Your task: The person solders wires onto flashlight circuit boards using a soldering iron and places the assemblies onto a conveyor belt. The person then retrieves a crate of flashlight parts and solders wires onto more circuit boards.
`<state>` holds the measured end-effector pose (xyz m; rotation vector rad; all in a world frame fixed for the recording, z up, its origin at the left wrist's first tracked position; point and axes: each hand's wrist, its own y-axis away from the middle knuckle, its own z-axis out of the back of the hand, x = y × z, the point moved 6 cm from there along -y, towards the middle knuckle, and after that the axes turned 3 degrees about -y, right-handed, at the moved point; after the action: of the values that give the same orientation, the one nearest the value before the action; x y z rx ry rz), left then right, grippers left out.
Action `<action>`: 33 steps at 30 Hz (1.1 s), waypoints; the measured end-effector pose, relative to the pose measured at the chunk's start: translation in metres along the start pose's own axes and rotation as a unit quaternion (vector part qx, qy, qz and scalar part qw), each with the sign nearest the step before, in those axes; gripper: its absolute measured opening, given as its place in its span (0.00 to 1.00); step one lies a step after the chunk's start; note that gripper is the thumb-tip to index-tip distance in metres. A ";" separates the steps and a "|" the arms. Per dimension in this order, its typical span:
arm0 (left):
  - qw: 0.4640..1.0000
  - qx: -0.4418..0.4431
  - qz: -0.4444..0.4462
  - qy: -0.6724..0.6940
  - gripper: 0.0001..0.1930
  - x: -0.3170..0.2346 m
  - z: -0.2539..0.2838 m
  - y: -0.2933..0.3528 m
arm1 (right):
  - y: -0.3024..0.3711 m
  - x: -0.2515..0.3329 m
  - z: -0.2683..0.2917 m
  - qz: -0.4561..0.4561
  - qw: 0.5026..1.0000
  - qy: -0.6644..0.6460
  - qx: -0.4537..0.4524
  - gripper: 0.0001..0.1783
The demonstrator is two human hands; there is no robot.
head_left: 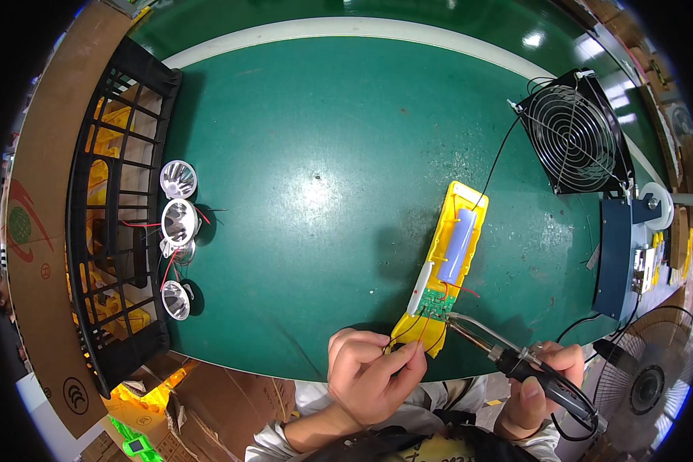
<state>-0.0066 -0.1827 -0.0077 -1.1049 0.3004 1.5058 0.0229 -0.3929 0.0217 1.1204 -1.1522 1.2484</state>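
Note:
A yellow plastic housing [433, 339] lies slantwise near the front edge of the green table. In it sit a purple cylindrical battery cell [458, 245] and, below that, a small green circuit board [437, 302]. A narrow white strip [420, 289] lies along the board's left side. My left hand [377, 373] is closed in a pinch on a thin red wire [424, 331] by the board's lower end; dark wires run beside it. My right hand [543, 389] grips a soldering iron [513, 364] by its black handle. Its tip reaches the board's lower right edge, though exact contact is hard to tell.
Several shiny reflector cups [179, 222] with wires stand at left beside a black plastic crate [115, 208] holding yellow parts. A black square fan [574, 135] stands at back right, near a dark blue device [614, 258] with a white spool [656, 205].

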 end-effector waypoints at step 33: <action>1.000 -0.010 0.001 0.005 0.11 -0.001 0.002 -0.001 | -0.004 0.004 -0.007 -0.029 0.999 -0.011 -0.016 0.21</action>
<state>-0.0062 -0.1815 -0.0059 -1.1288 0.2929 1.5083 0.0268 -0.3856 0.0253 1.1394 -1.1445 1.1719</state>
